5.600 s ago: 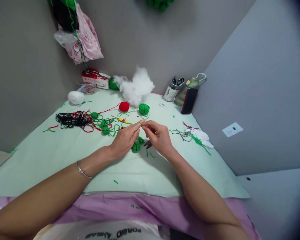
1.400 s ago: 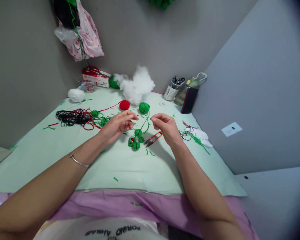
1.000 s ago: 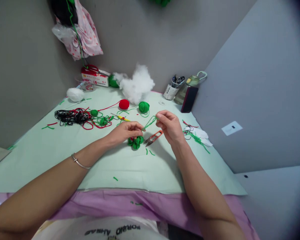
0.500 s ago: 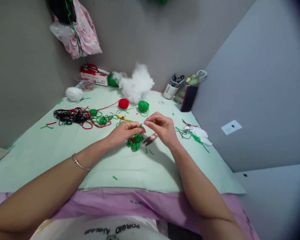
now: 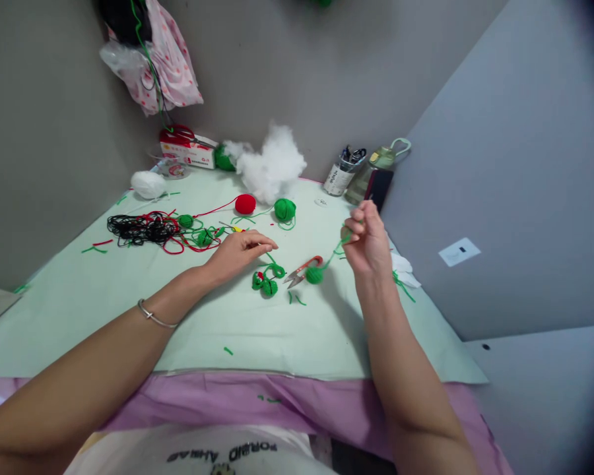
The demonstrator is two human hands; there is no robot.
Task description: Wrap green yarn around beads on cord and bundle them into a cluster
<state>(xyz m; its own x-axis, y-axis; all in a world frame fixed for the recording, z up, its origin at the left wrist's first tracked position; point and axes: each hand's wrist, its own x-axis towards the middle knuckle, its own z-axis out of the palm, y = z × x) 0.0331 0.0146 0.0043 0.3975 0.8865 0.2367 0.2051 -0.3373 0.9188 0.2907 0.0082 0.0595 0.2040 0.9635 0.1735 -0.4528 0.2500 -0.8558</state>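
My right hand (image 5: 369, 241) is raised on the right, its fingers curled round green yarn (image 5: 340, 247). From that yarn a small green crocheted ball (image 5: 314, 275) hangs beside the orange-handled thread snips (image 5: 304, 269). My left hand (image 5: 242, 256) is closed, thumb against fingers, at the upper end of a green strand (image 5: 270, 258). The strand runs down to green crocheted pieces (image 5: 268, 286) with a bit of red, lying on the table. Whether a needle is in my right fingers is too small to tell.
Tangled black yarn (image 5: 141, 228) and a white yarn ball (image 5: 148, 185) lie left. Red (image 5: 245, 204) and green (image 5: 285, 210) yarn balls sit before white stuffing (image 5: 274, 165). A pen cup (image 5: 338, 179) and bottle (image 5: 361, 181) stand back right. Green clippings (image 5: 228, 351) dot the table.
My right hand has moved up and right, away from my left hand, drawing the green yarn and crocheted ball with it. My left hand has shifted slightly left, off the crocheted pieces.
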